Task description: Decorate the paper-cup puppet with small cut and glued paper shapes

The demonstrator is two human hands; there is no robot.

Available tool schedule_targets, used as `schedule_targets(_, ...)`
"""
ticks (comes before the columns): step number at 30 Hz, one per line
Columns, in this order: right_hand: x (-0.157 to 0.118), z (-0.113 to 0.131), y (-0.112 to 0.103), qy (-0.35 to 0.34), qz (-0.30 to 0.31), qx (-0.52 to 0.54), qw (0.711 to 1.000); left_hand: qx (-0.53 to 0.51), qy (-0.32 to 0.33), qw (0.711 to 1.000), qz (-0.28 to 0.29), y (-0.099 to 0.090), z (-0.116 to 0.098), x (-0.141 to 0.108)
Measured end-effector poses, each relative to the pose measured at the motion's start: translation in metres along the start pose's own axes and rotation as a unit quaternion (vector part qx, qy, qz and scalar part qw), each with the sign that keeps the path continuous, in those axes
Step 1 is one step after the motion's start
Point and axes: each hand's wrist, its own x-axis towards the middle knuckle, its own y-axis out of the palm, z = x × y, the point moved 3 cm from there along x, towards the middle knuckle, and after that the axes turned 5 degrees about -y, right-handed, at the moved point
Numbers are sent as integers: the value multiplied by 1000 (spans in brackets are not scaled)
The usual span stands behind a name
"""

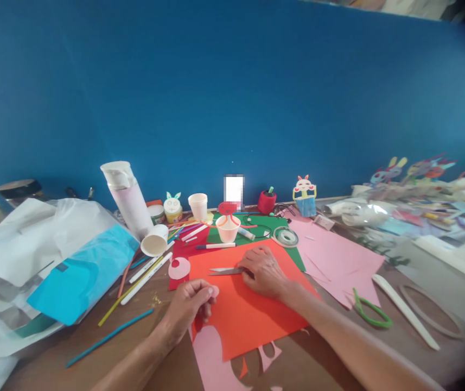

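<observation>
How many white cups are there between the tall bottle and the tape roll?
3: a tipped cup beside the bottle, a plain upright cup near the blue wall, and a decorated cup beyond the orange sheet. Others could be hidden.

Single head-worn view, set above and behind the fingers [204, 294], facing forward and down, with both forearms [146, 347] running in from the bottom edge. Fairly close to the fingers, which sit just below mid-frame; field wide, taking in worktop [175, 364] well out to either side of them. Beyond the fingers, blue wall [232, 98] faces the lens, filling roughly the upper half.
</observation>
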Motion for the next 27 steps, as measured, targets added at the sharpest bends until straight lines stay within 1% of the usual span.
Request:
schedule_targets(8,-1,3,-5,-8,14,5,1000,11,7,1000,4,-1,2,0)
schedule_targets(13,-1,2,-3,-4,16,12,1000,12,7,1000,5,-2,4,1)
schedule_targets(16,1,-9,-4,25,-11,11,1000,2,12,1000,7,-1,4,2)
schedule_targets(18,1,-21,-7,56,-39,1,998,0,10,1000,9,0,2,1)
schedule_targets(20,1,-34,-9,82,-46,-17,995,1,7,1000,10,0,1,1)
schedule_targets(24,1,-57,-6,124,-4,-57,991,2,7,1000,11,1,1,0)
schedule_targets(27,1,-67,0,145,27,-75,986,5,13,1000,13,0,1,0)
